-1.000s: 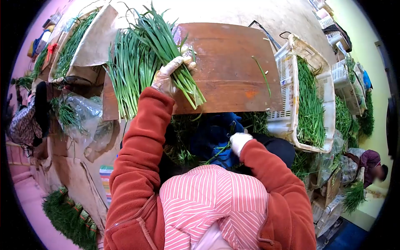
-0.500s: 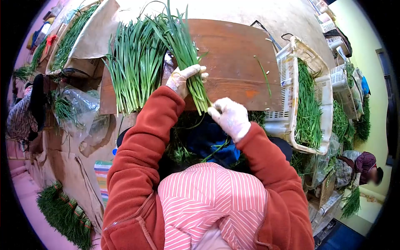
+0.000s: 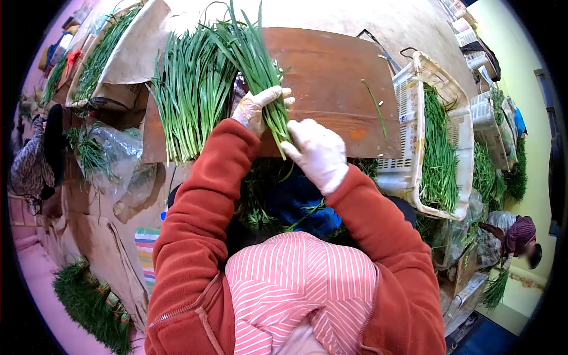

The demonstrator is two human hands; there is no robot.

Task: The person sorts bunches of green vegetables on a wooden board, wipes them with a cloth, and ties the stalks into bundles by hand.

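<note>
A bunch of garlic chives is wrapped in my gloved left hand, leaves pointing away from me and pale stem ends toward me. Beside those stem ends is my gloved right hand, its thumb spread from the fingers and touching or very near the stems. A large pile of garlic chives lies on the brown wooden board, left of the held bunch. On the board's right part lies a loose green stalk with small pale scraps around it.
A white plastic crate holding greens stands right of the board. Plastic bags and a cloth-covered crate are at left. Tied green bundles lie lower left. Another person is at far right.
My right hand has moved slightly up along the stems, its thumb and fingers now spread where they were pinched at the ends. My left hand still holds the bunch, shifted slightly left.
</note>
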